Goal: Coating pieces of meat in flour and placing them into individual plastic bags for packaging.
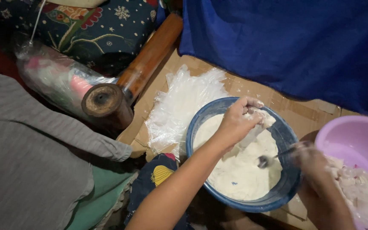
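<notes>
Left hand (238,120) pinches a pale wrapper piece (264,119) over the blue bowl (286,133) of white filling (239,170); right hand (309,158), blurred, grips a spoon (269,159); an overloaded scoop could likely tear that thin wrapper, or drip onto the cardboard (299,116).

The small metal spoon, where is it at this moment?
In the head view, the small metal spoon lies right of centre, its bowl over the white batter in the round blue bowl, its handle held by the right hand.
</notes>
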